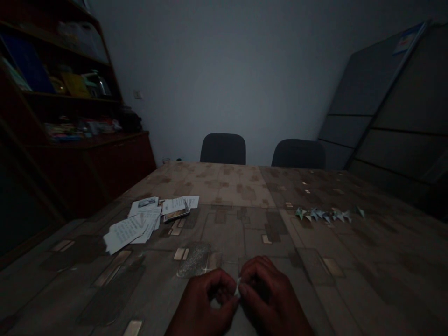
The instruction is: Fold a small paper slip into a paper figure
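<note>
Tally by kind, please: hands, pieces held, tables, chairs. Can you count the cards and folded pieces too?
Hands: 2
Held piece: 1
Table: 1
Chairs: 2
Cards, folded pieces: overlapping, can't count exactly
Total counted: 6

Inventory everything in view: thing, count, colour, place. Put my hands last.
Block-patterned flat tabletop: one, brown and tan, centre.
Rectangular printed paper sheets: several overlapping, white, tabletop's left.
Small pointed folded-paper pieces: several, pale greenish-blue, tabletop's right.
Thin paper-like scrap: one, pale, lower centre.
Flat wall: one, pale grey-blue, behind.
Square wall plate: one, pale, wall's left.
Rounded chair backs: two, dark grey, beyond tabletop.
Wooden-looking shelved cabinet: one, dark red-brown, left; several shelf items too dim to count.
Tall panelled doors: at least two, grey, right.
Rectangular label: one, blue and white, doors' top.
Left hand: one, bare, lower centre, fingers at scrap.
Right hand: one, bare, lower centre, fingers at scrap.
</note>
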`<state>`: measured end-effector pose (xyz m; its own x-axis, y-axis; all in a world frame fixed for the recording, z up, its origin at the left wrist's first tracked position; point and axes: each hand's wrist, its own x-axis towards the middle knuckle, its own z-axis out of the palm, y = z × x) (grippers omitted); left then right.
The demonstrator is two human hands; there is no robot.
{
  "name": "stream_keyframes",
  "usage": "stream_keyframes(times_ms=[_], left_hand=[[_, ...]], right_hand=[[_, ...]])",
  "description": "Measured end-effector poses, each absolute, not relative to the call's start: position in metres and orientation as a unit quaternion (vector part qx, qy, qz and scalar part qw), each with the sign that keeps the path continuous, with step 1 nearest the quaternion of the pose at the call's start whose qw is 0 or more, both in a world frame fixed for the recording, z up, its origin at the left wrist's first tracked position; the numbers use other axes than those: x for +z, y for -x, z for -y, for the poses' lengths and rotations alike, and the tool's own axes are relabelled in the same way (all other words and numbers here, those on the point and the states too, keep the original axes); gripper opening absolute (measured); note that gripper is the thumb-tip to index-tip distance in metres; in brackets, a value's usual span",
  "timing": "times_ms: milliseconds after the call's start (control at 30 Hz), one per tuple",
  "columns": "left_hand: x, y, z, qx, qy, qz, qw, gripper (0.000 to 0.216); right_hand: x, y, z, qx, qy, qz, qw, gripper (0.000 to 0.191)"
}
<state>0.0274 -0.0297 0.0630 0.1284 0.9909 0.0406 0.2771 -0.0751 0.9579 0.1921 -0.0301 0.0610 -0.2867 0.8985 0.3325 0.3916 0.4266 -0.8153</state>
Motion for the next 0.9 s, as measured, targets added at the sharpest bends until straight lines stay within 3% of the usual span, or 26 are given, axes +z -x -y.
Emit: stream_keyframes(times_ms=[300,567,900], left_hand=[[0.0602,-0.0292,0.0275,0.416,-0.562,-0.522,0.488,0.007],[0.06,-0.029,0.0262,0.432,-0.479,-0.485,0.591,0.019],[0.0645,-0.0308,0.0253,0.438,-0.521,-0.54,0.495,0.015]], right_hand=[[0.0534,-0.1896,0.0299,0.312,0.451,0.723,0.419,0.007],[0.0572,-0.1896,0.0319,0.324,0.444,0.712,0.437,0.007],[0.0557,-0.1889,0.0312,0.355,0.461,0.691,0.428,0.003]])
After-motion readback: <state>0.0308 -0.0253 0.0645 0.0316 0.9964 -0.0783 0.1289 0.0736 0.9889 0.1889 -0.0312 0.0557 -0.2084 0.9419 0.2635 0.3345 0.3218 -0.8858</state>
